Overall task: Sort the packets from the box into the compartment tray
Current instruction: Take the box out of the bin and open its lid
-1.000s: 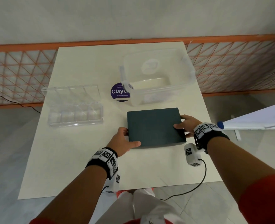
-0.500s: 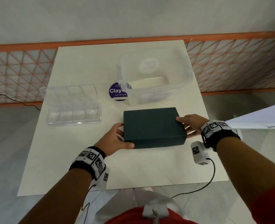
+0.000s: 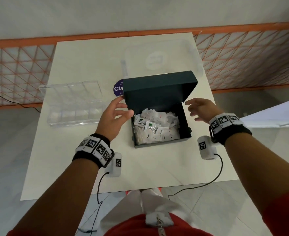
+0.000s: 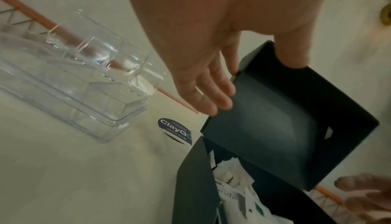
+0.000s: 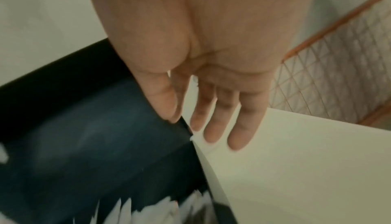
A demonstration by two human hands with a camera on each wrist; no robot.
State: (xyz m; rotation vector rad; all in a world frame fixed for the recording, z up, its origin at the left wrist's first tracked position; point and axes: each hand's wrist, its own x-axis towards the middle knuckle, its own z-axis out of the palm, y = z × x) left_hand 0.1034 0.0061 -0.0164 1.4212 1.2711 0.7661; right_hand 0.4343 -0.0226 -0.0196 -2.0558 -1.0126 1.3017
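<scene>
A dark green box (image 3: 186, 132) sits mid-table with its hinged lid (image 3: 157, 92) raised toward the far side. Several white packets (image 3: 155, 126), some marked Stevia, fill it. My left hand (image 3: 121, 108) holds the lid's left edge, thumb inside and fingers (image 4: 211, 102) outside. To the right of the lid, my right hand (image 3: 191, 109) has its fingers spread. Its thumb and forefinger tips touch the lid's right corner (image 5: 182, 124). The clear compartment tray (image 3: 75, 106) stands to the left with its own lid up, and what its compartments hold I cannot make out. The wrist views are blurred.
A clear plastic bin (image 3: 165, 53) stands behind the box. A round purple sticker (image 3: 118, 88) shows between tray and box. An orange mesh fence (image 3: 21, 68) runs behind the white table (image 3: 72, 159). A white board (image 3: 276, 116) juts in at the right.
The box was closed with both hands gripping its sides. Its lid has now swung up and the packets show. Both hands rose to the lid's side edges.
</scene>
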